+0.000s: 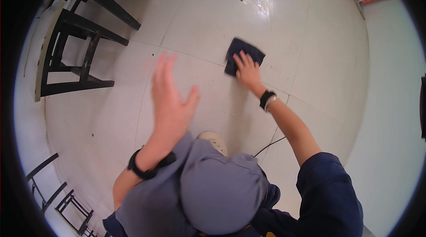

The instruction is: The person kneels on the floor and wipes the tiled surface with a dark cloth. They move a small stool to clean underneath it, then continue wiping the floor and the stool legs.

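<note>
A dark navy folded cloth (244, 50) lies on the pale tiled floor (206, 104). On top of it rests my right hand (248, 70), palm down with the fingers spread, a black band and a metal bracelet at the wrist. My left hand (169, 97) is raised above the floor to the left of the cloth, slightly blurred, fingers apart and nothing in it. A black band is around the left wrist too. Below both hands are my knees in grey trousers and one beige shoe (213, 140).
Dark wooden stools (88, 57) stand at the upper left, with more chairs at the lower left. A white wall (389, 104) runs along the right. A thin black cable (271, 144) lies near my right knee. At the upper right is a red item beside a metal bar.
</note>
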The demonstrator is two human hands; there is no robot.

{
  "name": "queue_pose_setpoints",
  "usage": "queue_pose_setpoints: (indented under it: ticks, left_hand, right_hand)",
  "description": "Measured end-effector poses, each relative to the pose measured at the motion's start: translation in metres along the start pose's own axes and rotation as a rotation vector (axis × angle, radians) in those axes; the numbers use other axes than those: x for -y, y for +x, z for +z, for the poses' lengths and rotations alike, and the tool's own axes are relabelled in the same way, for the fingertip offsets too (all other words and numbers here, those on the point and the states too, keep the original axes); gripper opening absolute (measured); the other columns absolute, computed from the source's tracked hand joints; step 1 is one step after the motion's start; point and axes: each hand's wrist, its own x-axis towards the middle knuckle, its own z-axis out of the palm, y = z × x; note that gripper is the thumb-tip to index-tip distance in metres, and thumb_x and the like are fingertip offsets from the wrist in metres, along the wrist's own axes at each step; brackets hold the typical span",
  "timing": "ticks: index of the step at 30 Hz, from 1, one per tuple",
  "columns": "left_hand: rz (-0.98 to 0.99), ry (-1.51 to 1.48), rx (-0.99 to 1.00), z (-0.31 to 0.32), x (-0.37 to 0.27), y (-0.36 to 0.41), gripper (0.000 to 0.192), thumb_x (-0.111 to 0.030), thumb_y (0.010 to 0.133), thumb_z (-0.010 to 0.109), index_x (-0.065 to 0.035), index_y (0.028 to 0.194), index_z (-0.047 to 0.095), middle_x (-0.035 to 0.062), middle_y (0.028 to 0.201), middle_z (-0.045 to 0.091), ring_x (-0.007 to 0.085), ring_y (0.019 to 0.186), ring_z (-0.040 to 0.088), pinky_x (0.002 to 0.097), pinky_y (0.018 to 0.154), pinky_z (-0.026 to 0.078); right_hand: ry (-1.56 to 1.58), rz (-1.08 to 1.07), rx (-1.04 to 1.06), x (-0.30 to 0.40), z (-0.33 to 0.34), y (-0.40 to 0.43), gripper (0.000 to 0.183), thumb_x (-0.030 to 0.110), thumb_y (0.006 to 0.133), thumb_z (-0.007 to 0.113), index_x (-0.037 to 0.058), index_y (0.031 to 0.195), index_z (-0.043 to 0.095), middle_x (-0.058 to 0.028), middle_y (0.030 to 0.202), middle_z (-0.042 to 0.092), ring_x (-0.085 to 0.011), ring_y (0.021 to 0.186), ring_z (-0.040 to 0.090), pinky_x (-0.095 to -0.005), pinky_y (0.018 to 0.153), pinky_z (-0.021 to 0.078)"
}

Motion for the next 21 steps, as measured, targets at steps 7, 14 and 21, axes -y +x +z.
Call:
queue_pose_setpoints:
  ticks: [7,14,21]
  left_hand:
    - [0.080,0.190,0.338,0.089,0.044,-0.003,0.065,-0.016,0.081,0.058,0.0039,0.136,0.029,0.0243,0.142,0.027,0.0376,0.133,0.025,0.0449,0.109,0.021]
    - [0.359,0.203,0.458,0.147,0.094,0.001,0.058,-0.015,0.084,0.054,0.0106,0.132,0.033,0.0280,0.139,0.033,0.0406,0.129,0.034,0.0427,0.108,0.029]
    - [0.346,0.273,0.608,0.190,0.107,-0.051,0.053,-0.015,0.087,0.051,0.0135,0.129,0.037,0.0318,0.137,0.033,0.0411,0.128,0.036,0.0404,0.108,0.030]
  right_hand:
    - [0.035,0.331,0.004,-0.019,0.000,0.081,0.060,0.026,0.083,0.051,0.0171,0.140,0.034,-0.0127,0.148,0.029,-0.0330,0.133,0.031,-0.0537,0.097,0.0344]
    - [0.096,-0.053,-0.064,0.047,0.004,-0.028,0.061,0.019,0.076,0.054,0.0112,0.135,0.042,-0.0143,0.143,0.035,-0.0340,0.129,0.036,-0.0498,0.098,0.0343]
    - [0.434,-0.011,0.127,0.090,-0.018,-0.124,0.054,0.016,0.080,0.054,0.0008,0.131,0.042,-0.0153,0.144,0.032,-0.0317,0.130,0.034,-0.0469,0.106,0.0291]
